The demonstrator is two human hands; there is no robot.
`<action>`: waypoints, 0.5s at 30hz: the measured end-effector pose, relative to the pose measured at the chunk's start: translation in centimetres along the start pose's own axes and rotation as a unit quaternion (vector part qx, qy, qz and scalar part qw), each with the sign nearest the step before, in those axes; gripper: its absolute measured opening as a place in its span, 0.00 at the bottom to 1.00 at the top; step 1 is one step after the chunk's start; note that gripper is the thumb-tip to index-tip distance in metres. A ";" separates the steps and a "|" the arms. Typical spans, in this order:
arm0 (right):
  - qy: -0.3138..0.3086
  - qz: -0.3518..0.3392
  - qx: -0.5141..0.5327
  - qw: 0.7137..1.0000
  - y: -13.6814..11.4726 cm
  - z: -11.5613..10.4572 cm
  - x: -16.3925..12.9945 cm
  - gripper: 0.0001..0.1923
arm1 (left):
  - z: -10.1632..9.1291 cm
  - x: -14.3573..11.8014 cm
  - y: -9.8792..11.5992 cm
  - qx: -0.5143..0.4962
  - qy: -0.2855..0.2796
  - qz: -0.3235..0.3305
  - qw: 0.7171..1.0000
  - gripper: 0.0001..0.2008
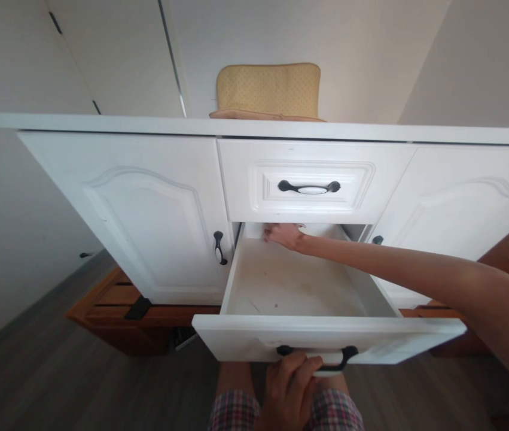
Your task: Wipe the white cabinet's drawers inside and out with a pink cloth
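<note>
A white drawer [299,281] is pulled out of the white cabinet, with small dark specks on its bottom. My left hand [287,389] is closed round the drawer handle [348,356], a black and white pull on the drawer's front. From the right, my right arm reaches across the drawer. At its back left, close to the rear panel, my right hand [285,234] has its fingers curled together. Whatever those fingers hold, if anything, is hidden. Above this drawer sits a shut upper drawer [240,179] with its own black and white handle [310,188].
Cabinet doors flank the drawers, the left door [146,233] with a black and white handle. A yellow dotted cushioned item [267,90] leans at the wall on the cabinet top [124,124]. Brown wooden furniture [115,329] stands beneath. My knees are under the open drawer.
</note>
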State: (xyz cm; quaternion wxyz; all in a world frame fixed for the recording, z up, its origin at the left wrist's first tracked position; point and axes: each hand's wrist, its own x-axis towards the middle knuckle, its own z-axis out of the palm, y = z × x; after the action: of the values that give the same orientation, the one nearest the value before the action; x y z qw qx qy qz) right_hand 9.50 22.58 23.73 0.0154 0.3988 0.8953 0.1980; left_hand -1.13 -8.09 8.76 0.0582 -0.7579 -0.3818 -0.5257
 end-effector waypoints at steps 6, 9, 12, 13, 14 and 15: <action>0.071 -0.151 -0.062 0.984 -1.9 -0.9 5.9 0.21 | -0.3 -0.2 0.5 0.004 -0.014 -0.025 1.000 0.15; 0.063 -0.178 -0.046 0.981 -0.3 -0.4 5.5 0.14 | -0.3 0.1 0.5 0.004 -0.012 -0.026 1.000 0.16; 0.054 -0.191 -0.036 0.979 1.2 0.7 2.7 0.15 | -0.2 0.7 0.4 0.003 0.028 -0.015 0.999 0.15; 0.046 -0.177 -0.036 0.982 1.6 1.1 1.4 0.16 | -0.2 0.9 0.3 0.002 0.037 -0.006 0.999 0.15; 0.028 -0.147 -0.037 0.988 2.0 1.3 -0.1 0.16 | -0.2 1.2 0.2 0.000 0.041 0.003 0.999 0.15; 0.004 -0.101 -0.037 0.994 2.5 1.5 -1.6 0.16 | -0.2 1.4 0.1 -0.001 0.041 0.012 0.999 0.14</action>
State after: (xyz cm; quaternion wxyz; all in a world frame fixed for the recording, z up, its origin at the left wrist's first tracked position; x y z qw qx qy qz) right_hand 12.65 23.48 23.04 0.0463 0.3042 0.9232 0.2304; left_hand -1.02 -7.51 10.10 0.0789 -0.7401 -0.3696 -0.5562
